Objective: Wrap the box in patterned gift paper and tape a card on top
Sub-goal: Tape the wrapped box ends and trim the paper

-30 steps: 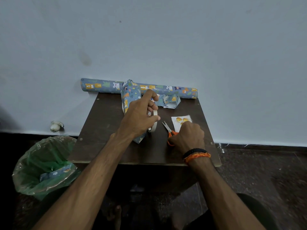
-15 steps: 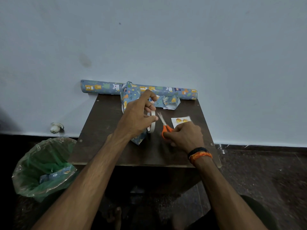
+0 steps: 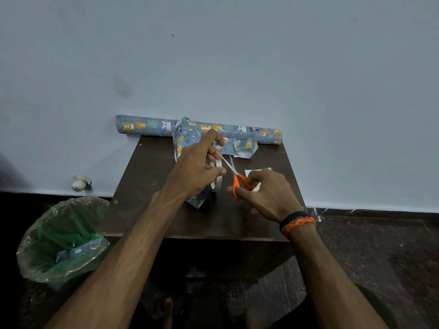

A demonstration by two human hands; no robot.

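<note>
A box wrapped in blue animal-patterned paper (image 3: 186, 137) stands on the small dark table (image 3: 147, 186), mostly behind my left hand (image 3: 197, 167). That hand holds a roll of pale tape (image 3: 217, 180) and pinches a strip pulled out from it. My right hand (image 3: 266, 193) grips orange-handled scissors (image 3: 238, 180), whose open blades straddle the strip. A white card (image 3: 253, 173) with yellow pictures lies flat behind my right hand, partly hidden.
A long roll of the same patterned paper (image 3: 261, 134) lies along the wall at the table's back edge, with crumpled offcuts (image 3: 242, 148) in front of it. A bin lined with green plastic (image 3: 61, 238) stands on the floor at the left.
My right hand picked the scissors up off the table and carried them left to the tape strip, blades now open. My left hand stayed at the tape roll.
</note>
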